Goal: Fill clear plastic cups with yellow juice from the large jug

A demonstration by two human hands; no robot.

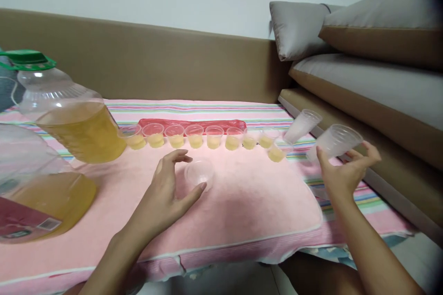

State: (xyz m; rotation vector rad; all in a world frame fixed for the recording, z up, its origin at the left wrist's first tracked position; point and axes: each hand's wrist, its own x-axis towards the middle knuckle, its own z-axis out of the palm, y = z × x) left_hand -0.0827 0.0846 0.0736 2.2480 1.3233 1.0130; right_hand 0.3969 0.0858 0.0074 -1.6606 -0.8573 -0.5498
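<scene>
My left hand (169, 182) is curled around a small clear plastic cup (200, 174) on the pink mat (242, 207). Its thumb lies at the near side of the rim and its fingers at the far left side. No yellow liquid shows in this cup. On the right, my right hand (344, 173) grips a tilted stack of clear plastic cups (335, 143) between thumb and fingers. Beyond my hands stands a row of several small cups (195, 137) with yellow liquid in the bottom; one cup (277, 151) sits slightly nearer at the right end.
Two large jugs of yellow liquid, one green-capped (79, 129) and one labelled (69, 203), stand at left. A red plastic wrapper (194, 124) lies behind the row. Another cup stack (302, 125) leans near the stacked cushions (374, 73). The mat's front edge is close to me.
</scene>
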